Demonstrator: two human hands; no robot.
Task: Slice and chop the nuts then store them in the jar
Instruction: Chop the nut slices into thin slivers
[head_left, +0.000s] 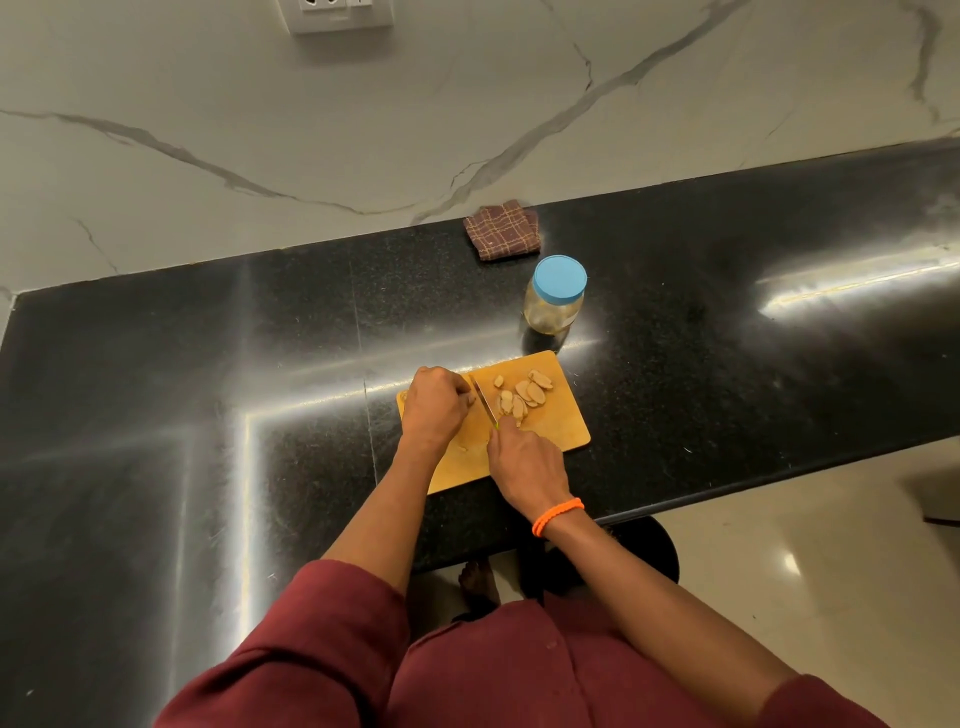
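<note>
Gripping the knife (484, 402) by its handle, the right hand (524, 465) curls its fingers round it so that the handle is almost hidden, and the slim blade slants up and away from that grip toward the far left of the wooden cutting board (563, 431). Across the blade, the left hand (436, 402) rests knuckles-up on the board with its fingers curled down at the blade's side; what it pins there is hidden under the fingers. Just beyond the right grip, on the far side of the blade from the left hand, lies a loose heap of pale, flat, oval nut slices (522, 395), some overlapping. The board is a smooth, tan rectangle with rounded corners, lying askew on a polished black speckled stone surface (208, 364) that throws back bright streaks of light. Farther out past the slices stands the jar (555, 301), clear and rounded, shut with a flat light-blue lid. Beyond it, against the veined white marble wall, lies a folded brown checked cloth (503, 229). An orange band (557, 515) circles the right wrist, and maroon sleeves cover both upper arms.
</note>
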